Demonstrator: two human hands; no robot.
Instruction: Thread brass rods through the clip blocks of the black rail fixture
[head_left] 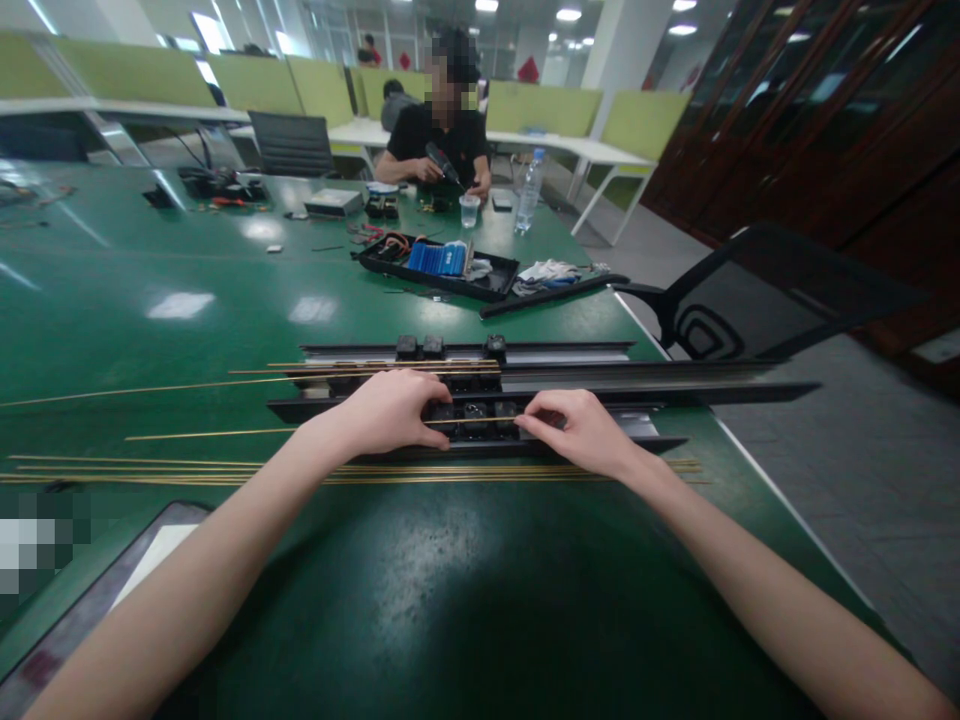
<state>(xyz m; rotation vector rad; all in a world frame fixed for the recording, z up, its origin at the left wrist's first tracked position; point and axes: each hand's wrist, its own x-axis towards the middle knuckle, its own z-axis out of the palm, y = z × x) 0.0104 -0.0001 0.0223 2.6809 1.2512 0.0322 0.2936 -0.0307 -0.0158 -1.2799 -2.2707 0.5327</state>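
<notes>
A thin brass-coloured rod (491, 420) runs sideways across black blocks (475, 418) set in a long black channel (637, 425). My right hand (574, 425) pinches the rod near its right end, thumb against fingertips. My left hand (394, 412) curls round the leftmost black block, fingers on the far side and thumb on the near side. Part of the rod passes hidden behind that hand and comes out to the left. Behind it, a second channel (660, 375) holds more rods (255, 371) and blocks. Several loose rods (187, 470) lie on the near side.
The green table (420, 600) has its right edge beside a black mesh chair (787, 300). Farther back are a black tray (480, 285) with blue items, gloves (551, 275), a bottle (530, 190) and a cup (469, 210). A person (442, 140) opposite holds a power tool. A dark tablet-like object (82, 610) lies near left.
</notes>
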